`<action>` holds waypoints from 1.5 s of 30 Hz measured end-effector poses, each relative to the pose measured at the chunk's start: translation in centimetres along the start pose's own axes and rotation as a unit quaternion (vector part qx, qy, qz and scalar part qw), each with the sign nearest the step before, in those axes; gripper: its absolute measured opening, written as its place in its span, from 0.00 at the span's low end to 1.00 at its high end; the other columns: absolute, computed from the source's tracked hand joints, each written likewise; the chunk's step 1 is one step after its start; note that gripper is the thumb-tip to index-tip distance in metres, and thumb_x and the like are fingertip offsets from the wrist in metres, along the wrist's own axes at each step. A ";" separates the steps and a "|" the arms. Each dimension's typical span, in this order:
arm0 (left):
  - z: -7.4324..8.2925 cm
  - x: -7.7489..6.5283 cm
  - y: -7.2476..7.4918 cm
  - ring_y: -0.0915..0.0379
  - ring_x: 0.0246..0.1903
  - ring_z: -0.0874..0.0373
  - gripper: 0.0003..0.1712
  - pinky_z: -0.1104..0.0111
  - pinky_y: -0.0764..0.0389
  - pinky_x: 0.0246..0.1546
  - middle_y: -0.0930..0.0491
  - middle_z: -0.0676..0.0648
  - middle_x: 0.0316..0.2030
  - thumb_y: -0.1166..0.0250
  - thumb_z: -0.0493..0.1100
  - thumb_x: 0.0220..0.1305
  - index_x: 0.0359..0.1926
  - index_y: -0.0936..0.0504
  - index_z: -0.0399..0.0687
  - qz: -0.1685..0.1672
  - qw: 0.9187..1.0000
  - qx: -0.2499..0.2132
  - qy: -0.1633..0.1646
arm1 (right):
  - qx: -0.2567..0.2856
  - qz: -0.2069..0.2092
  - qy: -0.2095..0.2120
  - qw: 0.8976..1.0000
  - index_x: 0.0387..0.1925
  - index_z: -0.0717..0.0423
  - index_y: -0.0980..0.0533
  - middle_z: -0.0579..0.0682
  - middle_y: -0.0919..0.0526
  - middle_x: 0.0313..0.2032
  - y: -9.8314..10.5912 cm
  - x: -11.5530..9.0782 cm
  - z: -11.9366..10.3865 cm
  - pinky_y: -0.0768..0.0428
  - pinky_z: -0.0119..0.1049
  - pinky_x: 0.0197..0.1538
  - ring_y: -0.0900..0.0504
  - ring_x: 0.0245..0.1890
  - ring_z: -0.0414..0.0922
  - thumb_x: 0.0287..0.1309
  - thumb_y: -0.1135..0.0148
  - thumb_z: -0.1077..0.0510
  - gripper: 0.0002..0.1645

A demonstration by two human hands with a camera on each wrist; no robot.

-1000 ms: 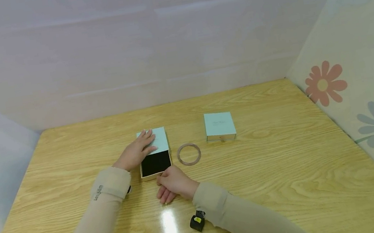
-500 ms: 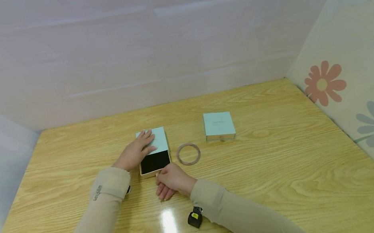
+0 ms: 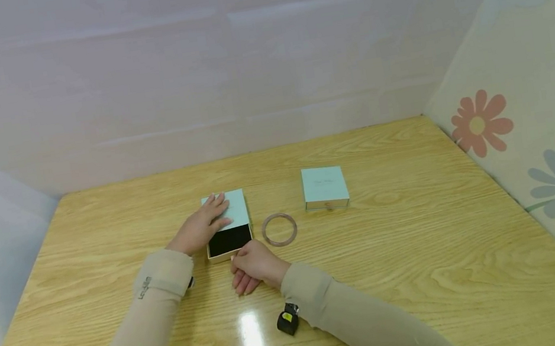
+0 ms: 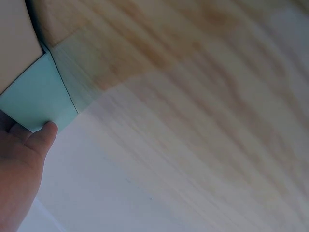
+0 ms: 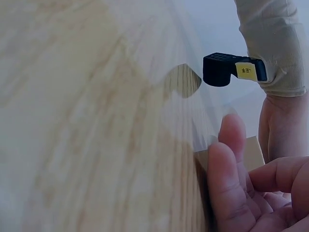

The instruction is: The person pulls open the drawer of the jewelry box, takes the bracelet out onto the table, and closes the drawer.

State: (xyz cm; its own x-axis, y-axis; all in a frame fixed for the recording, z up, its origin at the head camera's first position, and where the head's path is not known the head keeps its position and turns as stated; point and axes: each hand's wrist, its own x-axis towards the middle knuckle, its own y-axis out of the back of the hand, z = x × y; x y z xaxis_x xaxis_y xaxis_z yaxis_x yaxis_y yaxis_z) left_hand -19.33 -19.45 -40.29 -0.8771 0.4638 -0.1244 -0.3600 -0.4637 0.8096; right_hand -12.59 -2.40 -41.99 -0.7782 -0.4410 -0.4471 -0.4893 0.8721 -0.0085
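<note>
A light blue slide-out gift box lies left of centre, its black-lined drawer pulled partway out toward me. My left hand rests spread over the top of the outer sleeve; the left wrist view shows a fingertip on the box's blue face. At the drawer's front, the thumb and index finger of my right hand pinch a small pull tab, mostly hidden by them. The other fingers hang loosely below. In the right wrist view these fingers overlap the tan drawer front.
Just right of the drawer lies a translucent pinkish-brown bangle. Farther back on the right sits a second light blue box, closed, with its tan front facing me. Pale cloth walls border the wooden table at back and sides.
The drawer has slid slightly inward, away from me, and my right hand has moved forward with it. My left hand stays in place on the box top.
</note>
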 end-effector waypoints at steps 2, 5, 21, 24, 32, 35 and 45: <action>0.0 0.0 0.0 0.67 0.74 0.42 0.33 0.45 0.56 0.70 0.53 0.38 0.74 0.47 0.46 0.75 0.73 0.43 0.35 0.000 1.000 0.001 0.001 | -0.001 0.000 0.000 1.000 0.29 0.74 0.22 0.56 0.19 0.17 0.0 0.1 0.0 0.22 0.31 0.15 0.22 0.11 0.41 0.71 0.53 0.64 0.19; 0.0 -0.1 0.0 0.67 0.74 0.42 0.33 0.46 0.56 0.71 0.53 0.38 0.74 0.47 0.46 0.75 0.73 0.43 0.36 0.002 1.000 0.003 0.002 | -0.001 0.000 0.000 1.000 0.28 0.73 0.22 0.56 0.19 0.17 0.0 0.2 0.0 0.22 0.30 0.15 0.22 0.11 0.41 0.71 0.53 0.64 0.19; 0.0 -0.1 0.0 0.67 0.74 0.43 0.33 0.46 0.57 0.71 0.54 0.38 0.74 0.47 0.47 0.75 0.73 0.43 0.36 0.002 1.000 -0.001 0.002 | 0.003 0.003 -0.004 1.000 0.27 0.73 0.22 0.54 0.21 0.15 0.1 0.5 -0.2 0.23 0.29 0.14 0.23 0.10 0.41 0.70 0.52 0.65 0.19; -0.1 -0.1 0.0 0.67 0.74 0.43 0.33 0.46 0.56 0.71 0.54 0.38 0.74 0.47 0.47 0.75 0.73 0.43 0.36 0.003 1.000 0.000 0.002 | -0.001 0.004 -0.005 1.000 0.27 0.73 0.22 0.54 0.21 0.15 0.0 0.5 -0.3 0.23 0.29 0.13 0.23 0.10 0.41 0.70 0.53 0.65 0.19; 0.1 -0.2 0.1 0.67 0.74 0.43 0.33 0.46 0.57 0.71 0.54 0.39 0.75 0.47 0.46 0.75 0.73 0.43 0.36 0.001 1.000 -0.003 0.007 | -0.004 0.007 -0.009 1.000 0.26 0.72 0.23 0.53 0.22 0.14 0.0 0.7 -0.5 0.24 0.28 0.13 0.23 0.10 0.40 0.71 0.53 0.65 0.20; 0.1 -0.2 0.1 0.67 0.74 0.43 0.33 0.46 0.57 0.71 0.54 0.39 0.75 0.47 0.47 0.75 0.73 0.44 0.36 0.000 1.000 0.000 0.007 | -0.005 0.008 -0.008 1.000 0.26 0.73 0.23 0.53 0.21 0.14 0.0 0.7 -0.4 0.24 0.28 0.13 0.23 0.10 0.41 0.71 0.53 0.65 0.20; 0.1 -0.1 0.0 0.67 0.74 0.43 0.33 0.46 0.56 0.71 0.54 0.38 0.75 0.47 0.46 0.75 0.73 0.44 0.36 0.001 1.000 0.004 0.005 | -0.003 0.008 -0.014 1.000 0.28 0.74 0.22 0.54 0.21 0.15 0.1 0.8 -0.6 0.24 0.29 0.13 0.23 0.10 0.41 0.71 0.53 0.65 0.19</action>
State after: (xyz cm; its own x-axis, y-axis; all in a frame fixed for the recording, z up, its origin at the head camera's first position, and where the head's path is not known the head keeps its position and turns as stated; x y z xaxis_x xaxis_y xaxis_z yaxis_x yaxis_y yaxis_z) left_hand -19.20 -19.48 -40.23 -0.8808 0.4554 -0.1295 -0.3566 -0.4581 0.8143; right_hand -13.52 -2.78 -41.85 -0.7744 -0.4208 -0.4726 -0.4798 0.8774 0.0050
